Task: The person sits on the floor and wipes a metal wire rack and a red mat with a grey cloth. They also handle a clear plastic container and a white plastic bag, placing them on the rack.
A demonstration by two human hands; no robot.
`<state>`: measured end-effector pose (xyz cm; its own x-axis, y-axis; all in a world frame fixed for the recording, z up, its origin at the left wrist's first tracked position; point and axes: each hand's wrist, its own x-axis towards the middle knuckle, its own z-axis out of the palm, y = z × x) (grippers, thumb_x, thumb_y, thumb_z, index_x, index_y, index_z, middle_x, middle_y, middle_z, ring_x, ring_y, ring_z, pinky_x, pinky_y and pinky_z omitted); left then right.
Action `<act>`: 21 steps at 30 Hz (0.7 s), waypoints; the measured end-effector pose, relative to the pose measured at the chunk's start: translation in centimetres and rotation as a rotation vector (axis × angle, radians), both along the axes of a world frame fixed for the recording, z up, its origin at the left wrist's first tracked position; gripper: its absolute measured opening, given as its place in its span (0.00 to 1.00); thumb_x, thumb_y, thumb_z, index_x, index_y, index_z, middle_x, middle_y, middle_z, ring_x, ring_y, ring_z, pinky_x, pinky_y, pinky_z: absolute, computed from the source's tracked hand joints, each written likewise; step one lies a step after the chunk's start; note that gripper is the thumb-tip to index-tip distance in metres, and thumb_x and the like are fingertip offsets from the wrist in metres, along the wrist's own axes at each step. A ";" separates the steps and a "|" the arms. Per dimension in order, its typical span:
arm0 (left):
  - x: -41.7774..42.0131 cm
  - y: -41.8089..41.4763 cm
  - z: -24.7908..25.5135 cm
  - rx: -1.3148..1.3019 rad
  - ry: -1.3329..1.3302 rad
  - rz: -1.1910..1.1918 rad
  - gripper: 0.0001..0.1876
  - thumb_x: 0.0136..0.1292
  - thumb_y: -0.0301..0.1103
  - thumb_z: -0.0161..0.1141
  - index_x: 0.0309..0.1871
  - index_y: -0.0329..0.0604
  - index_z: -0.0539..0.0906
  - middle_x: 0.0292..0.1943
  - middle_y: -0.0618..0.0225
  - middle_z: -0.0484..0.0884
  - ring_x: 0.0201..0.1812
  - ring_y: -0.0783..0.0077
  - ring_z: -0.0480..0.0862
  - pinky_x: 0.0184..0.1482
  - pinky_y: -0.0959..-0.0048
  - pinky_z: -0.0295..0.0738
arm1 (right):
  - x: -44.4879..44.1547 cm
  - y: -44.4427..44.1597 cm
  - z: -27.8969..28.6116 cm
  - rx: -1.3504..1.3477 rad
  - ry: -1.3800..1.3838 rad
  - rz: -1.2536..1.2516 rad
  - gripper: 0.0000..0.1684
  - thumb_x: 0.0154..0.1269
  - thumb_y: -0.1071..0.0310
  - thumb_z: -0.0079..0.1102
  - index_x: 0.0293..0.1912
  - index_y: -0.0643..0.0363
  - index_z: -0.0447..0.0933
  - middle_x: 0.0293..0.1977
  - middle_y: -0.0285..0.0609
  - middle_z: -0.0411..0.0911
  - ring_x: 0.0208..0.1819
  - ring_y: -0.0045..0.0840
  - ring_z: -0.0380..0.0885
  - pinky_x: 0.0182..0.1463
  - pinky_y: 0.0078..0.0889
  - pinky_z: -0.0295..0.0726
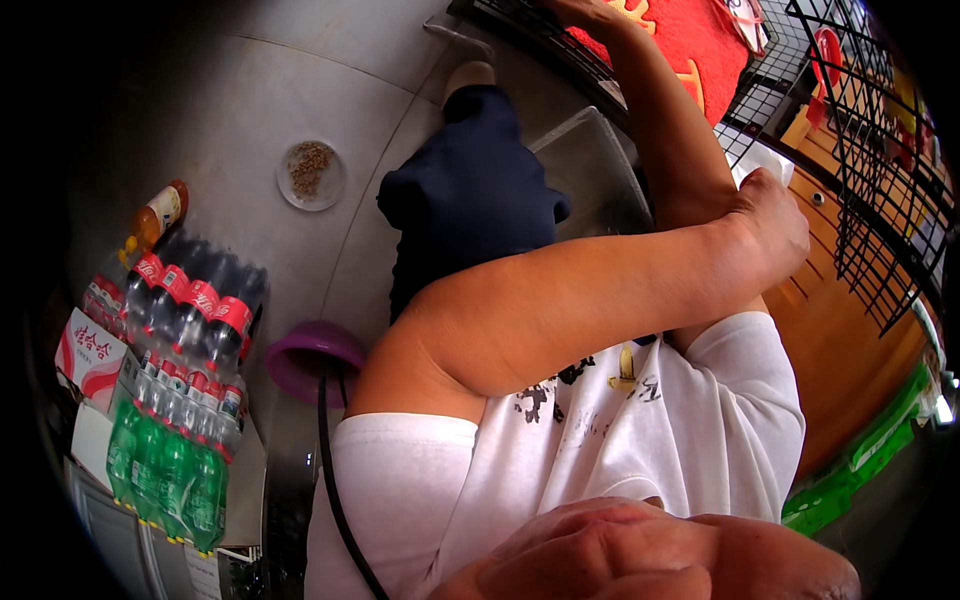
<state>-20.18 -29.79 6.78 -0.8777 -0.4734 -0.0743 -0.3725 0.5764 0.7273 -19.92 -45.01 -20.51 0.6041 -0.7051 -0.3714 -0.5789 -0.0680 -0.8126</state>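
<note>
My left arm reaches across my body to the right. My left hand (pixel 776 221) is curled beside my right forearm, with its back to the camera. A white sheet (pixel 761 161), perhaps paper or thin plastic, shows just beyond its knuckles; whether the fingers grip it is hidden. My right arm stretches forward beneath the left one. At the top edge, my right hand (pixel 585 11) is partly cut off, by the rim of a black wire rack (pixel 529 34). Red plush fabric (pixel 675 45) with yellow embroidery lies in the rack, next to my right forearm.
A clear plastic bin (pixel 589 161) stands by my leg. Right are a wooden cabinet (pixel 832 300) and wire mesh (pixel 870 225). Left on the floor are a dish of brown bits (pixel 309 174), packs of cola bottles (pixel 199 300), green bottles (pixel 169 472), a purple basin (pixel 304 360) and a black cable (pixel 328 465).
</note>
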 end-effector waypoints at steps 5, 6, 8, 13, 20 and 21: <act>-0.4 0.1 0.1 -0.050 -0.048 -0.067 0.13 0.59 0.33 0.56 0.46 0.49 0.83 0.42 0.73 0.82 0.45 0.66 0.79 0.37 0.57 0.67 | -9.4 3.3 -1.3 -0.012 0.055 -0.047 0.17 0.60 0.70 0.48 0.48 0.57 0.77 0.39 0.42 0.80 0.38 0.25 0.76 0.44 0.29 0.73; -0.3 0.0 0.4 -0.057 -0.073 -0.072 0.13 0.59 0.33 0.56 0.46 0.49 0.83 0.42 0.73 0.82 0.46 0.66 0.79 0.37 0.57 0.68 | -10.1 3.6 -0.4 0.092 0.102 -0.049 0.18 0.59 0.72 0.50 0.49 0.58 0.77 0.38 0.39 0.80 0.38 0.22 0.75 0.44 0.28 0.73; 1.0 -0.1 0.3 -0.060 -0.158 -0.057 0.14 0.57 0.33 0.58 0.47 0.49 0.82 0.43 0.74 0.82 0.46 0.67 0.80 0.36 0.61 0.70 | -10.2 5.0 1.4 0.309 0.185 -0.024 0.21 0.56 0.75 0.54 0.51 0.58 0.76 0.37 0.35 0.79 0.39 0.17 0.74 0.44 0.24 0.73; 0.9 0.3 0.7 -0.138 -0.191 -0.052 0.15 0.51 0.28 0.62 0.44 0.43 0.84 0.41 0.67 0.84 0.43 0.68 0.84 0.36 0.71 0.77 | -15.4 6.7 5.8 0.238 0.496 0.080 0.18 0.56 0.71 0.50 0.47 0.54 0.77 0.37 0.40 0.80 0.40 0.24 0.76 0.45 0.30 0.73; -1.7 1.5 0.3 -0.130 0.013 -0.045 0.08 0.50 0.29 0.60 0.34 0.43 0.85 0.32 0.68 0.84 0.35 0.68 0.85 0.32 0.69 0.77 | -10.5 7.0 5.8 -0.207 0.222 -0.163 0.12 0.57 0.69 0.48 0.39 0.59 0.77 0.30 0.44 0.78 0.34 0.29 0.77 0.40 0.32 0.73; -1.8 1.6 -0.2 -0.119 -0.054 -0.047 0.09 0.53 0.31 0.59 0.37 0.45 0.85 0.34 0.71 0.84 0.38 0.69 0.84 0.34 0.67 0.76 | -7.6 6.7 4.9 -0.271 0.167 -0.148 0.11 0.58 0.68 0.48 0.38 0.60 0.77 0.29 0.44 0.78 0.34 0.30 0.77 0.39 0.32 0.73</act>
